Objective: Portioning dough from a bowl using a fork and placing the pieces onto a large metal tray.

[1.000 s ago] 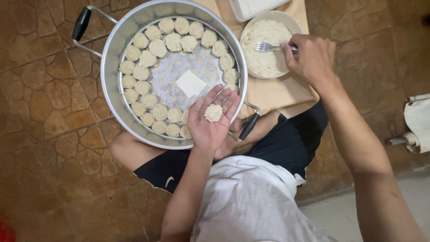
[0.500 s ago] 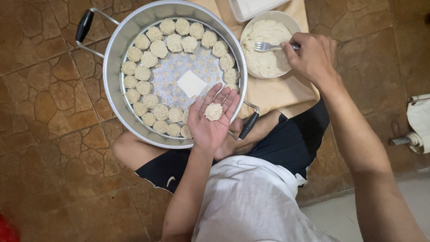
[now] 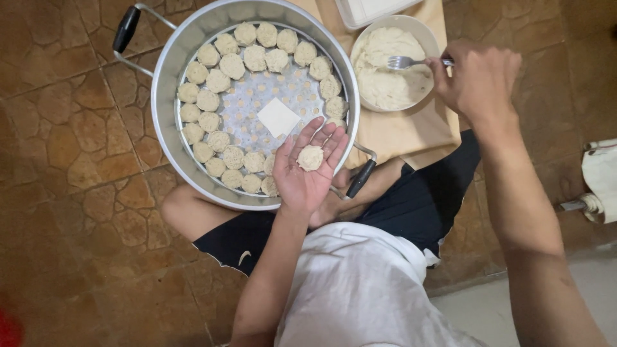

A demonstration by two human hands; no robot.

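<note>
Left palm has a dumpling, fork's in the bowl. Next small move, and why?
Probably lower the left hand and set its dumpling into the steamer. The dumpling looks shaped, the palm hovers at the near rim, and the tray's middle is bare inside the rings of dumplings. The right hand keeps the fork in the filling bowl.

- 2 hands in view: the left hand lies palm up, the right hand is closed around a utensil.
- 1 dumpling on the left palm.
- Roughly 27 dumplings in the steamer (a few near the palm are partly hidden, so the count is approximate).
- 1 metal steamer pot, with 2 black-gripped handles.
- 1 white square wrapper on the perforated tray.
- 1 bowl of filling.
- 1 fork.
- 1 white container at the top edge, cut off.
- 1 wooden board.
</note>
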